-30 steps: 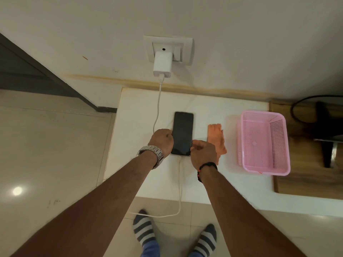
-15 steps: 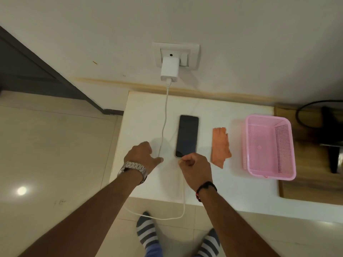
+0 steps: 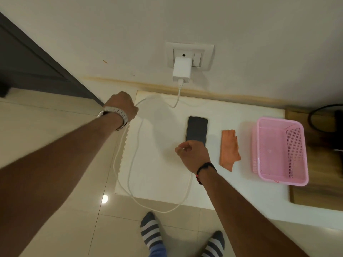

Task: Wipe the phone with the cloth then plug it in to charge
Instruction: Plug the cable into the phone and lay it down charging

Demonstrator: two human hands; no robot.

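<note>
Near the white table's (image 3: 157,164) back left corner, the left hand (image 3: 121,104) grips the charger cable (image 3: 130,175), while the right hand (image 3: 193,155) pinches its end beside the phone (image 3: 197,129), cloth (image 3: 229,148) alongside.

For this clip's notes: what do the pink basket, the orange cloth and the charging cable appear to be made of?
Pink basket: looks like moulded plastic, with a perforated grid in the walls and a slight sheen.
Orange cloth: soft fabric, matte, folded and creased; possibly microfibre, which cannot be confirmed.
Charging cable: a smooth white jacket, probably rubber or plastic, hanging in a limp loop.
</note>
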